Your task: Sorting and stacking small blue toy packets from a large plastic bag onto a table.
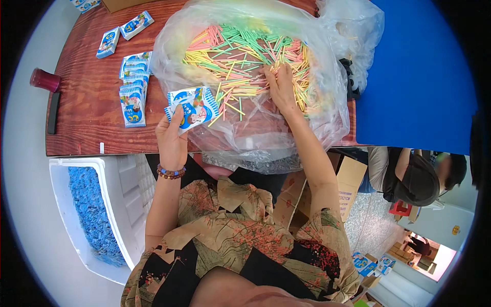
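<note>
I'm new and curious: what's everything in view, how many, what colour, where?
table: one, red-brown, top
plastic sheeting: uncertain count, clear, on table
sticks: uncountable, pink, yellow, green, on plastic
held packet: at least one, blue-white, left hand
packet row: several, blue-white, left of plastic
loose packs: two, blue-white, upper left
container: one, dark red, table's left edge
bar: one, black, below container
foam box: one, white, lower left
pieces: uncountable, blue, inside foam box
flat surface: one, blue, right
cardboard: several, brown, lower right
boxes: some, blue-white, lower right
other person: at least one, dark clothing, right
garment: one, multicoloured, bottom
bracelet: one, brown-blue, left wrist
left hand: one, bare, gripping packet
right hand: one, bare, among sticks
</note>
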Demonstrator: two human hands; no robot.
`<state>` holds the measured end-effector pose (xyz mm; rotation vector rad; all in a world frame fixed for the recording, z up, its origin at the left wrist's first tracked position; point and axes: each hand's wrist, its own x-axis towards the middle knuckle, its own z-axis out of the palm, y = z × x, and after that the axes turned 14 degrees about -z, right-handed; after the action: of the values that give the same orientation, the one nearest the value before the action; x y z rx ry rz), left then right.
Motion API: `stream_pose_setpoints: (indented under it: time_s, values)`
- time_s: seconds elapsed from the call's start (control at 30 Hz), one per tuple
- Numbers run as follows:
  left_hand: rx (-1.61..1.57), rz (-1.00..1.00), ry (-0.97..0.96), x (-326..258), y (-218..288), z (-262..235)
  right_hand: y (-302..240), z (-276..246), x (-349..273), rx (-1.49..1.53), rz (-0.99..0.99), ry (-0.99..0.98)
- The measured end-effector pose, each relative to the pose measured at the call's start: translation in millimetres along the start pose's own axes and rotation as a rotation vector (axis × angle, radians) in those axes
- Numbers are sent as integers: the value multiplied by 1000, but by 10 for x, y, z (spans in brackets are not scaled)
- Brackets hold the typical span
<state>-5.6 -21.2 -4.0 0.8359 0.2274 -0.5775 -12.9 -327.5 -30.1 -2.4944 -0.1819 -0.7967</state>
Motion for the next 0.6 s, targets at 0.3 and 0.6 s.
stream_pose_setpoints:
  time_s: [0.3, 0.6]
  values:
    - [1, -3, -37, 68, -40, 45, -278, -113, 168, 777, 524, 181]
    - [-78, -8, -32, 75, -183, 201, -1628, 70, 406, 1469, 235, 677]
